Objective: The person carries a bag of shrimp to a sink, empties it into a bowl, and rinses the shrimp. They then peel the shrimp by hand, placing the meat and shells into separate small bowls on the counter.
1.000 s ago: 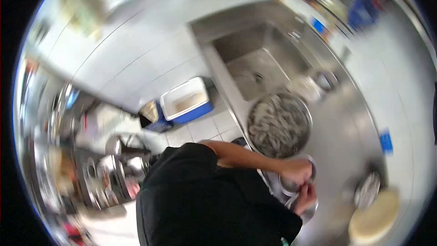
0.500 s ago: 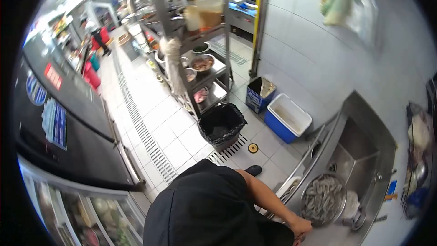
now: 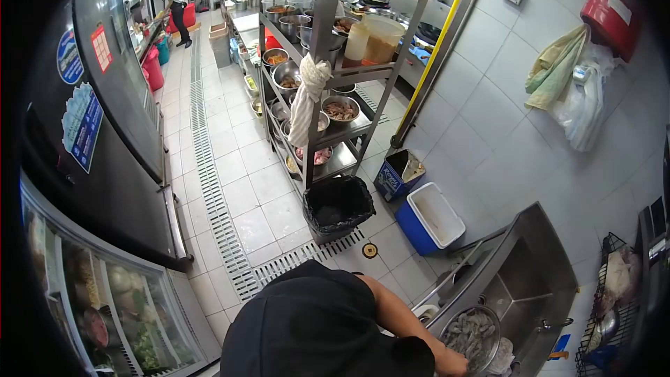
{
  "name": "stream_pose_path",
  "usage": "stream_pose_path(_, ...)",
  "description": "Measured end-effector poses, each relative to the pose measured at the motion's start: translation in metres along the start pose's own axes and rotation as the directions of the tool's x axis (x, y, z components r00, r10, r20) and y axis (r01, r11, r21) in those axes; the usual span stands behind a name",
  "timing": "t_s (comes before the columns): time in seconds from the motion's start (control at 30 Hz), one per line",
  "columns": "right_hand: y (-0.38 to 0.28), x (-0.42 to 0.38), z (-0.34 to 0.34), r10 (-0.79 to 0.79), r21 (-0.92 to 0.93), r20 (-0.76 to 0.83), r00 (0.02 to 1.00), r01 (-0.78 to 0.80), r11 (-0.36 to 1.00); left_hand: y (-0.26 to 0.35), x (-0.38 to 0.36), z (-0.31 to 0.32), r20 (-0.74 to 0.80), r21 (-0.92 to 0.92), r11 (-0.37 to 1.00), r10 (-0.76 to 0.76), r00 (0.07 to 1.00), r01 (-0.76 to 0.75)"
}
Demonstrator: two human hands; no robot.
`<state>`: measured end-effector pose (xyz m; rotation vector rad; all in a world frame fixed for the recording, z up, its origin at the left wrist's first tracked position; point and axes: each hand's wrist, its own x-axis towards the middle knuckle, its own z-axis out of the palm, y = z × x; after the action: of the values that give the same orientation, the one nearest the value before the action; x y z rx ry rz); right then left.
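Observation:
My left hand (image 3: 452, 362) is at the bottom edge of the view, beside the near rim of a round metal bowl (image 3: 497, 336). Its fingers are hidden, so whether they grip anything does not show. Grey, curved pieces that look like raw shrimp (image 3: 471, 335) fill the bowl, which sits at the near end of a steel sink (image 3: 541, 265). A crumpled clear plastic bag (image 3: 504, 357) lies against the bowl's right side. My right hand is out of view.
A black-lined bin (image 3: 338, 206), a blue cooler box (image 3: 426, 223) and a steel shelf rack (image 3: 321, 35) with bowls stand ahead. A glass-front fridge (image 3: 112, 300) is at left. A wire rack (image 3: 607, 300) hangs right. Another person (image 3: 178, 10) stands far down the aisle.
The camera view has shifted, showing more wall and aisle. My left hand and the bowl appear lower in the picture, and my fingers have gone out of sight. The far person looks more upright.

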<state>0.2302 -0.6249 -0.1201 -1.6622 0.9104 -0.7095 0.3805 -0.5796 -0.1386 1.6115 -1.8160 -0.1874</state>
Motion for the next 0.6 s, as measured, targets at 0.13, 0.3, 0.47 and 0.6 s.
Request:
stream_pose_path(0.13,-0.005,-0.005,0.0,-0.052,-0.002,-0.004,0.999,0.052,0.999,-0.007,0.0,0.011,-0.052,0.046,0.994,0.103,0.993,-0.101)
stream_pose_path(0.3,-0.003,-0.013,-0.003,-0.066,0.007,0.006,0.998,0.066,0.998,0.01,-0.006,0.006,-0.067,-0.044,0.999,0.024,0.997,-0.027)
stream_pose_path(0.47,0.044,-0.002,-0.019,-0.11,0.043,0.06,0.992,0.108,0.993,0.029,-0.018,-0.029,-0.106,-0.223,0.975,-0.035,0.994,0.01)
stream_pose_path(0.6,0.066,-0.002,-0.032,-0.122,0.056,0.077,0.989,0.118,0.991,0.019,-0.016,-0.026,0.053,-0.473,0.861,-0.184,0.982,0.187)
